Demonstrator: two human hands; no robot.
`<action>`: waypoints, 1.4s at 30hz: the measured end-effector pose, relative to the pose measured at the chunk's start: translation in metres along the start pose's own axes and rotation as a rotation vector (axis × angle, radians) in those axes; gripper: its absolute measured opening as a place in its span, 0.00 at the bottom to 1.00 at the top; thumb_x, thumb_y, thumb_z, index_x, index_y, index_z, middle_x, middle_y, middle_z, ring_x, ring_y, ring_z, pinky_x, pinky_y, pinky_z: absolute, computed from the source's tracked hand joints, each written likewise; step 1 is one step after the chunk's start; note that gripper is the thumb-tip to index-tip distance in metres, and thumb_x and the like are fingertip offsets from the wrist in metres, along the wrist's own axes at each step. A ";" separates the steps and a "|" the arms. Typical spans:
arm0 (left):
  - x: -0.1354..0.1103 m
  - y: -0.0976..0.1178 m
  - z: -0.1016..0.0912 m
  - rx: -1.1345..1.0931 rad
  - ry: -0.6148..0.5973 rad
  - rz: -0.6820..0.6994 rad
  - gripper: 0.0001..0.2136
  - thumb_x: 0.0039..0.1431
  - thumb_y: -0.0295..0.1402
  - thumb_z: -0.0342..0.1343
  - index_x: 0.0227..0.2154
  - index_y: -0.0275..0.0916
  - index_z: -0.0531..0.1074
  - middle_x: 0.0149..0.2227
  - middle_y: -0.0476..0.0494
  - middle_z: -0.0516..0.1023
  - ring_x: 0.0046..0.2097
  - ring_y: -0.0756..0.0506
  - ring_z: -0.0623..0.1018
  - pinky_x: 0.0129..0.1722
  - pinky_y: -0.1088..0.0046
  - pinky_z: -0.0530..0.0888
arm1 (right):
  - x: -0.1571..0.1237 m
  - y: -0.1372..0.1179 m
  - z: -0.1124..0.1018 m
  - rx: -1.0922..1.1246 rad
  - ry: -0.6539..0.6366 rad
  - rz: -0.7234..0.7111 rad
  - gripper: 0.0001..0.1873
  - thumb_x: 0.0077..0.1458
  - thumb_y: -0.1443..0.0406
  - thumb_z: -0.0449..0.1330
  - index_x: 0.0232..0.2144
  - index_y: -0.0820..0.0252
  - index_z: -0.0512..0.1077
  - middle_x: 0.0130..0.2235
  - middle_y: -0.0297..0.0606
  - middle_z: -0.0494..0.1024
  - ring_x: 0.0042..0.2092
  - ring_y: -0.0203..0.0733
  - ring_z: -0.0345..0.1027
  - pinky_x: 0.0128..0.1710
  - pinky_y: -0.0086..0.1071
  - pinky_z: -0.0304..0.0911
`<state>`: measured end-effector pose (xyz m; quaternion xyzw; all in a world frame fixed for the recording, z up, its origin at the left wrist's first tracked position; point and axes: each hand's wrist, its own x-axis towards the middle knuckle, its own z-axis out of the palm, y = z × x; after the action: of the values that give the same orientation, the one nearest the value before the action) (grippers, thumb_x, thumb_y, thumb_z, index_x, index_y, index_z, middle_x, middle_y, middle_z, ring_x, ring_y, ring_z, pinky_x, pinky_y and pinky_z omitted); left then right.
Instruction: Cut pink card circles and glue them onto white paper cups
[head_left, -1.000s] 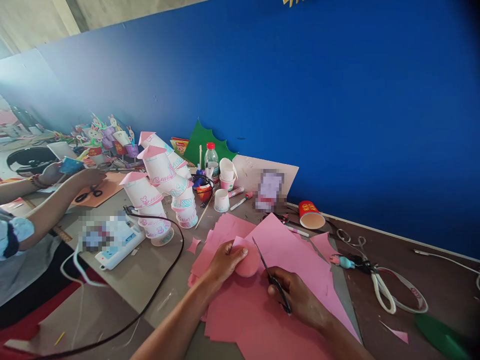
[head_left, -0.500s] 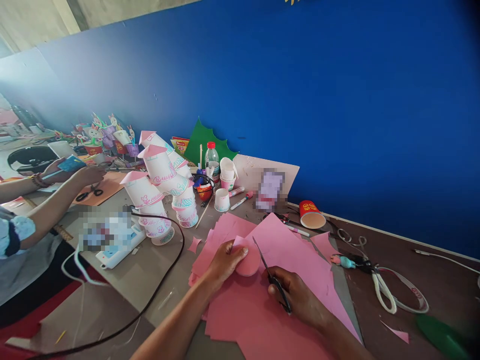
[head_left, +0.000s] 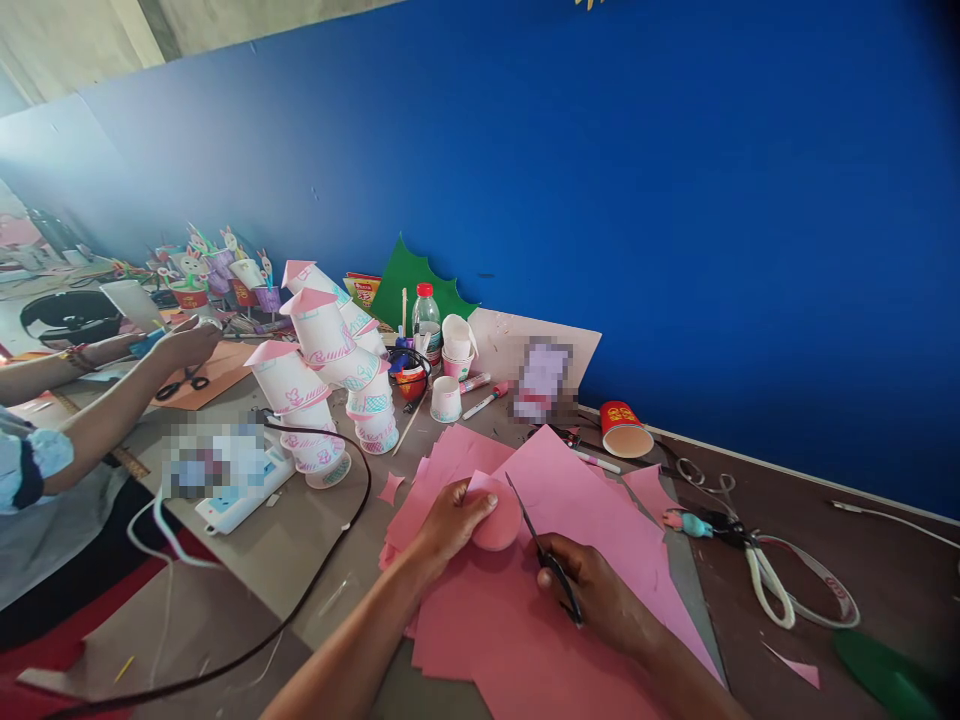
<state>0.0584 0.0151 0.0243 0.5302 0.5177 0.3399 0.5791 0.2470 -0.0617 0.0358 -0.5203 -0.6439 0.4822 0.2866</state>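
My left hand (head_left: 448, 524) pinches a round pink paper piece (head_left: 498, 521) and holds it just above a stack of pink paper sheets (head_left: 540, 610). My right hand (head_left: 592, 592) is closed on the handles of a pair of black scissors (head_left: 541, 549). Their thin blades point up and away, with the tips just right of the round piece. Both forearms reach in from the bottom edge.
Decorated paper-cup towers (head_left: 322, 370) stand left of the sheets, beside a white power strip (head_left: 240, 480) and a black cable (head_left: 330, 560). A red cup (head_left: 622, 430), markers and a water bottle (head_left: 426, 318) lie farther back. Another person's arms (head_left: 112, 400) work at far left. A blue wall rises behind.
My hands, the round piece and the scissors have stayed almost still. The other person's hands at far left have shifted slightly with a small blue object.
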 end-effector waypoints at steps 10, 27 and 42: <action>-0.001 0.001 -0.001 0.075 -0.009 0.025 0.14 0.47 0.43 0.56 0.21 0.37 0.64 0.22 0.54 0.61 0.26 0.51 0.61 0.25 0.75 0.56 | 0.000 0.009 0.001 -0.017 -0.015 -0.036 0.16 0.56 0.52 0.52 0.31 0.59 0.64 0.23 0.26 0.54 0.25 0.33 0.44 0.23 0.28 0.44; 0.003 0.006 -0.012 0.069 -0.174 0.089 0.14 0.49 0.39 0.53 0.19 0.39 0.54 0.22 0.55 0.51 0.25 0.53 0.51 0.25 0.74 0.50 | -0.001 0.007 0.000 -0.015 -0.028 -0.027 0.14 0.54 0.54 0.54 0.30 0.59 0.66 0.25 0.29 0.62 0.26 0.34 0.50 0.25 0.28 0.49; -0.003 0.018 -0.022 0.111 -0.259 0.095 0.15 0.47 0.42 0.53 0.19 0.40 0.53 0.20 0.56 0.49 0.24 0.54 0.49 0.24 0.73 0.46 | 0.000 0.012 -0.004 -0.106 -0.086 -0.051 0.13 0.55 0.55 0.54 0.33 0.60 0.68 0.26 0.30 0.64 0.27 0.35 0.52 0.26 0.28 0.50</action>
<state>0.0397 0.0217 0.0444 0.6246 0.4310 0.2667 0.5942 0.2556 -0.0608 0.0266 -0.4972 -0.6931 0.4619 0.2429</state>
